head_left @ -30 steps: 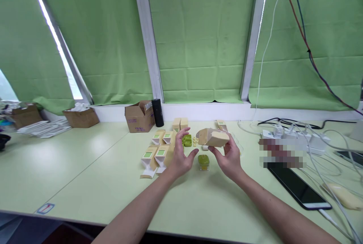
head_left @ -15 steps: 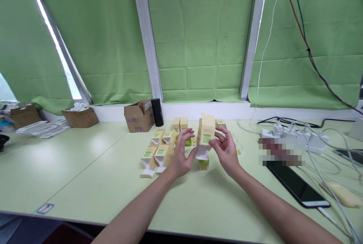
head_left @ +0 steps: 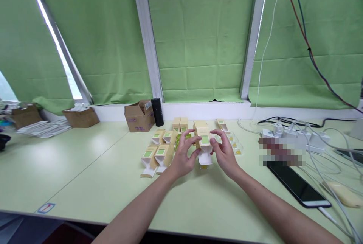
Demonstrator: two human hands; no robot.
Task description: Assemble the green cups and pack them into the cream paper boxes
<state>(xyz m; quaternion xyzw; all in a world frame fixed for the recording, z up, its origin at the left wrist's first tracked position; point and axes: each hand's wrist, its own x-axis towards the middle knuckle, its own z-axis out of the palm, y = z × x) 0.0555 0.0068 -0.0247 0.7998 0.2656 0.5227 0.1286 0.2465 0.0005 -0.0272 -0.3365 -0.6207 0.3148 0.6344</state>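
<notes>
A small cream carton (head_left: 201,127) with a green label stands in front of me, its white flap (head_left: 204,157) hanging down at the front. My left hand (head_left: 183,157) has its fingertips on the carton's left side and front. At its right edge, the thumb and index finger of my right hand (head_left: 225,157) press against it. Beneath the flap a small yellow-green jar (head_left: 204,167) peeks out, mostly hidden. Left of my left hand, several like cartons (head_left: 161,153) stand with flaps down. Green pieces (head_left: 178,140) show partly behind that hand.
Behind are two closed cartons (head_left: 180,123) and a clear tray (head_left: 235,145) with yellow pieces. A brown cardboard box (head_left: 138,117) and black cylinder (head_left: 157,112) stand by the wall. To the right lie a phone (head_left: 297,183), chargers (head_left: 289,133) and tangled cables.
The carton has come down and slightly left, covering more of the jar. My left hand has closed in from apart to touch it, and my right hand stays at its right side.
</notes>
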